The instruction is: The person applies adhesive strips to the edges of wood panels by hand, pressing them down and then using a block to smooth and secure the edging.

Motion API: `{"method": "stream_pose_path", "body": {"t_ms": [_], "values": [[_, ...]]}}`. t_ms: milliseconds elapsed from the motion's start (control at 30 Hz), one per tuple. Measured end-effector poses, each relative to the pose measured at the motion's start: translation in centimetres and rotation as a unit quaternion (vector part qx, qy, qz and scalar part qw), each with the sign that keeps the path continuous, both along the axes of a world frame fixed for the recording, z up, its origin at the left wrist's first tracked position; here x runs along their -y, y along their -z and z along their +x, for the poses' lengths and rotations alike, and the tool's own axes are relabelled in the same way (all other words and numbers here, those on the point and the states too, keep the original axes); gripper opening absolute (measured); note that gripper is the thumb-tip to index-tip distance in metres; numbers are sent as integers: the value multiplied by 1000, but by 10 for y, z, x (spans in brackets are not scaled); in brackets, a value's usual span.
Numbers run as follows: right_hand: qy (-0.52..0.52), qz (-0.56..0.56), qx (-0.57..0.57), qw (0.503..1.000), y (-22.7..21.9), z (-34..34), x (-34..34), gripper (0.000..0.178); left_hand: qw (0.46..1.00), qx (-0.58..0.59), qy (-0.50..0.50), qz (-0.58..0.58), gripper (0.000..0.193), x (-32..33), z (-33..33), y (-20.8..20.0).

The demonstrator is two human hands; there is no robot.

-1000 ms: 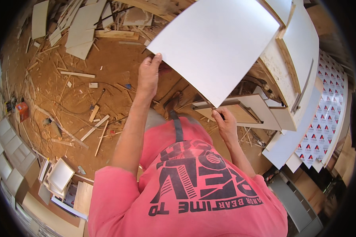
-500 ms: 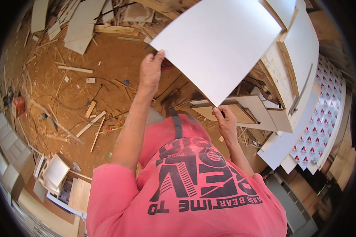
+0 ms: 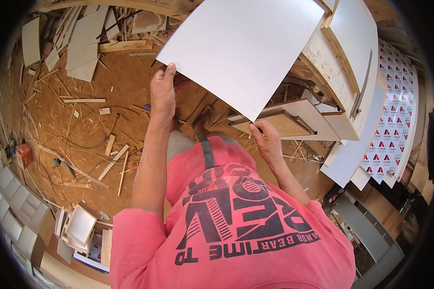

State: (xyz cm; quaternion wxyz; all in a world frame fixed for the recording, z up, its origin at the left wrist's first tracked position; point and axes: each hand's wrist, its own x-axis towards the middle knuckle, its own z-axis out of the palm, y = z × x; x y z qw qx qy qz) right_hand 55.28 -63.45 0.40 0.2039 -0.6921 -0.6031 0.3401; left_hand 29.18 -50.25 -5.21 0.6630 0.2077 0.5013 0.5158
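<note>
A large white board (image 3: 246, 48) spans the space in front of me, its flat face up. My left hand (image 3: 163, 94) grips its near left corner, thumb on top and the other fingers hidden beneath. At the near right corner, my right hand (image 3: 266, 138) pinches the edge between thumb and fingers. The far part of the board runs out of the picture at the top. Just right of it stands a pale wooden workbench or frame (image 3: 318, 60) with wooden strips on it. A light panel (image 3: 294, 118) with a framed underside projects below the board's right corner.
Patterned sheets (image 3: 395, 111) lean at the right. Scrap boards (image 3: 84, 45) and wood offcuts (image 3: 113, 161) litter the brown floor, with a cable (image 3: 87, 147) among them. An orange box (image 3: 25, 155) lies far left. White drawer-like boxes (image 3: 79, 226) stand lower left; a grey cabinet frame (image 3: 366, 226) lies lower right.
In the picture, the board and both my hands have shifted left, and the board's near right corner sits slightly higher. My grip at both corners stays the same. The surroundings shift slightly too.
</note>
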Motion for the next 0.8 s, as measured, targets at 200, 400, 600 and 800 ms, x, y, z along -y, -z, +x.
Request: {"method": "stream_pose_path", "body": {"t_ms": [200,400,600,800], "values": [[25,-28,-9,999,-5,0,-4,14,1000,-17,-4,-4,27,-1,3,-3],[27,-39,-8,999,-4,2,-7,15,999,16,-39,-2,30,0,6,-4],[11,-9,9,1000,4,5,-2,16,997,17,-75,0,41,6,17,-1],[20,-28,21,999,1,0,-3,17,995,-45,-78,50,61,16,-9,1]]}}
